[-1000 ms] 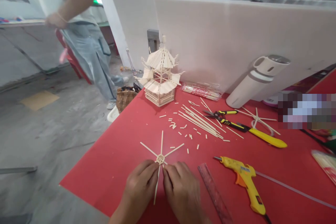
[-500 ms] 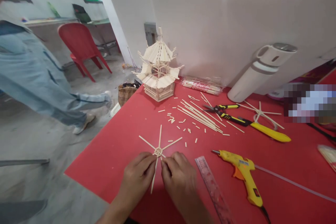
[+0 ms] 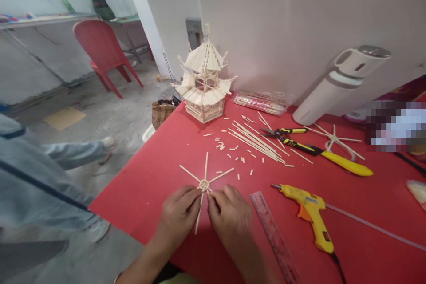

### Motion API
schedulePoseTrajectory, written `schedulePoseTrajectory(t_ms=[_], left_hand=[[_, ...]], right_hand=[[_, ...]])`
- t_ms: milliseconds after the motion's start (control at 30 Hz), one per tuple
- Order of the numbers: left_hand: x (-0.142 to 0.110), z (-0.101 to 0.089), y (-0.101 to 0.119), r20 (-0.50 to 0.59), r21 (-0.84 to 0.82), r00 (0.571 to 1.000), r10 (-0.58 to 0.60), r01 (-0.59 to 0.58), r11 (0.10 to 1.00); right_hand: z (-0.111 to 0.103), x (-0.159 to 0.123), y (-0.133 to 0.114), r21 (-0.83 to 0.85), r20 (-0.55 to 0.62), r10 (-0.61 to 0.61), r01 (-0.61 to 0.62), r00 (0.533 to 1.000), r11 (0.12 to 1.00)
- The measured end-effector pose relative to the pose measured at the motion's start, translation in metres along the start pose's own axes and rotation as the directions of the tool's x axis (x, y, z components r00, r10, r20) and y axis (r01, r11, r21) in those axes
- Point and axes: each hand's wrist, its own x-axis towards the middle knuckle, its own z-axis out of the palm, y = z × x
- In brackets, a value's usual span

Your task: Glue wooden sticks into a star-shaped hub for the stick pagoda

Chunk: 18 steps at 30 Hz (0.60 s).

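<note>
Pinching close to the hub of a pale, star-shaped frame of thin wooden sticks [image 3: 204,185], the two bare hands show in the head view with fingers drawn narrow, the left hand [image 3: 179,211] on one side of the lowest spoke and the right hand [image 3: 230,213] on the other; the fingertips hide exactly what each grips. The frame lies near the front of a red tabletop [image 3: 143,204]. Beyond it are short cut wooden pieces [image 3: 220,146], long slender sticks [image 3: 256,142] and a pale wooden model pagoda with tiered roofs [image 3: 199,93]. Right of the right hand lie a pink transparent ruler [image 3: 271,230] and a yellow glue gun [image 3: 314,213]. Black-and-yellow cutters [image 3: 301,146] rest farther back, near a tall white bottle [image 3: 328,93].
</note>
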Motion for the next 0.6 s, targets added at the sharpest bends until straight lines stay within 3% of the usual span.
schedulePoseTrajectory(t_ms=[600], left_hand=[[0.0007,0.0005,-0.0003,-0.007,-0.012,1.0,-0.018,0.018,1.0]], right_hand=[[0.0002,0.0026,0.0003,0.016,0.004,-0.01,0.01,1.0,1.0]])
